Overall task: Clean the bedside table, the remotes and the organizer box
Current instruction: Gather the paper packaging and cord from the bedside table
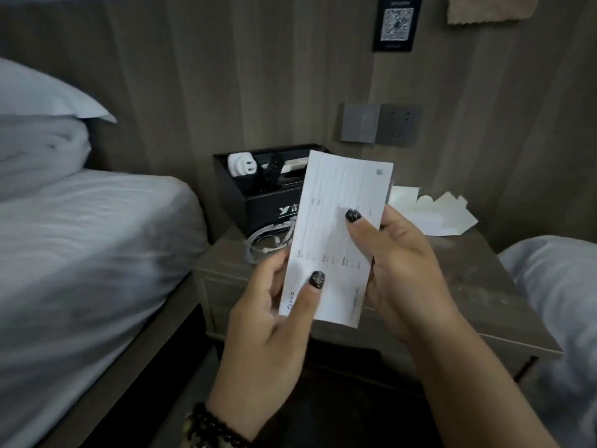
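Both hands, left hand (274, 305) low and right hand (387, 253) higher, pinch a printed paper slip (336, 234), long axis upright-ish. Bedside table (458, 286) sits straight ahead behind it, organizer box (258, 202) at the back-left, so prob nearer the left hand.

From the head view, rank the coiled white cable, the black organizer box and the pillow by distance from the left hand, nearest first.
From the left hand, which holds the printed paper slip:
1. Coiled white cable, just above the hand, on the bedside table.
2. Black organizer box, behind the cable, against the wall.
3. Pillow, far left, on the bed.

Dim room, soft overall blur, wide-angle bending at edges
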Tool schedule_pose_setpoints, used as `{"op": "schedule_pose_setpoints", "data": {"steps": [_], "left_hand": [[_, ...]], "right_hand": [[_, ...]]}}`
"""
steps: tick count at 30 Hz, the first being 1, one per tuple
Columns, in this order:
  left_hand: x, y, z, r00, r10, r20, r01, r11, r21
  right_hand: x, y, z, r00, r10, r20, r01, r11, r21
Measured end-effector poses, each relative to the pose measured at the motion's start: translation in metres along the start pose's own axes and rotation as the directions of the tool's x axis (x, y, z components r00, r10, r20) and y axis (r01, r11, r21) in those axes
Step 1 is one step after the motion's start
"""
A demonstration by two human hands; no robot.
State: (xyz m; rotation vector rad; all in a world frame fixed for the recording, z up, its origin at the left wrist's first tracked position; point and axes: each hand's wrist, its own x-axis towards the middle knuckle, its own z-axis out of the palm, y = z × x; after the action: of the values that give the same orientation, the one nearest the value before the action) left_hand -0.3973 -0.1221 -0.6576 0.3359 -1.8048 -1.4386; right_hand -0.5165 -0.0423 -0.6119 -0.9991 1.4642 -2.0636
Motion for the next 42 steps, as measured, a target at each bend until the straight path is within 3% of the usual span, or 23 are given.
{"op": "schedule_pose_setpoints", "data": {"steps": [4, 9, 12, 14, 16, 18, 22, 23, 25, 28, 32, 35, 38, 42], "left_hand": [[-0.031, 0.009, -0.046, 0.981, -0.020, -0.194, 0.043, 0.993, 0.114], [-0.076, -0.003, -0.114, 0.955, 0.001, -0.296, 0.094, 0.948, 0.303], [-0.120, -0.031, -0.159, 0.916, -0.106, -0.386, 0.264, 0.885, 0.384], [-0.156, -0.061, -0.181, 0.861, -0.209, -0.464, 0.435, 0.774, 0.460], [-0.194, -0.095, -0.196, 0.808, -0.317, -0.497, 0.576, 0.606, 0.549], [-0.225, -0.125, -0.206, 0.718, -0.457, -0.525, 0.696, 0.449, 0.561], [-0.254, -0.157, -0.216, 0.535, -0.675, -0.507, 0.792, 0.192, 0.580], [-0.255, -0.160, -0.215, 0.512, -0.704, -0.493, 0.783, 0.146, 0.605], [-0.254, -0.163, -0.212, 0.527, -0.682, -0.507, 0.750, 0.093, 0.654], [-0.240, -0.156, -0.203, 0.623, -0.565, -0.541, 0.716, 0.134, 0.685], [-0.195, -0.133, -0.185, 0.789, -0.403, -0.464, 0.605, 0.376, 0.702], [-0.144, -0.106, -0.160, 0.895, -0.234, -0.380, 0.445, 0.528, 0.724], [-0.088, -0.076, -0.125, 0.958, -0.021, -0.287, 0.237, 0.620, 0.748], [-0.015, -0.046, -0.070, 0.960, 0.183, -0.212, 0.023, 0.705, 0.709]], "right_hand": [[-0.016, 0.017, 0.047, 0.972, 0.044, 0.229, -0.047, 0.999, 0.005], [-0.042, 0.058, 0.107, 0.897, 0.175, 0.405, -0.209, 0.977, 0.040], [-0.058, 0.099, 0.132, 0.830, 0.337, 0.443, -0.346, 0.936, -0.065], [-0.067, 0.128, 0.141, 0.772, 0.478, 0.419, -0.386, 0.876, -0.287], [-0.072, 0.151, 0.144, 0.799, 0.438, 0.412, -0.128, 0.794, -0.595], [-0.077, 0.160, 0.149, 0.821, 0.320, 0.473, 0.112, 0.721, -0.684], [-0.080, 0.170, 0.162, 0.822, 0.276, 0.498, 0.192, 0.688, -0.700], [-0.079, 0.172, 0.164, 0.823, 0.255, 0.507, 0.225, 0.674, -0.704], [-0.078, 0.174, 0.168, 0.830, 0.200, 0.521, 0.279, 0.660, -0.697], [-0.075, 0.166, 0.166, 0.860, 0.131, 0.492, 0.267, 0.707, -0.655], [-0.062, 0.142, 0.148, 0.914, -0.002, 0.406, 0.271, 0.747, -0.607], [-0.043, 0.120, 0.120, 0.928, -0.187, 0.322, 0.357, 0.693, -0.626], [-0.020, 0.095, 0.079, 0.928, -0.291, 0.232, 0.369, 0.638, -0.676], [0.013, 0.059, 0.020, 0.910, -0.414, 0.014, 0.303, 0.642, -0.704]]}}
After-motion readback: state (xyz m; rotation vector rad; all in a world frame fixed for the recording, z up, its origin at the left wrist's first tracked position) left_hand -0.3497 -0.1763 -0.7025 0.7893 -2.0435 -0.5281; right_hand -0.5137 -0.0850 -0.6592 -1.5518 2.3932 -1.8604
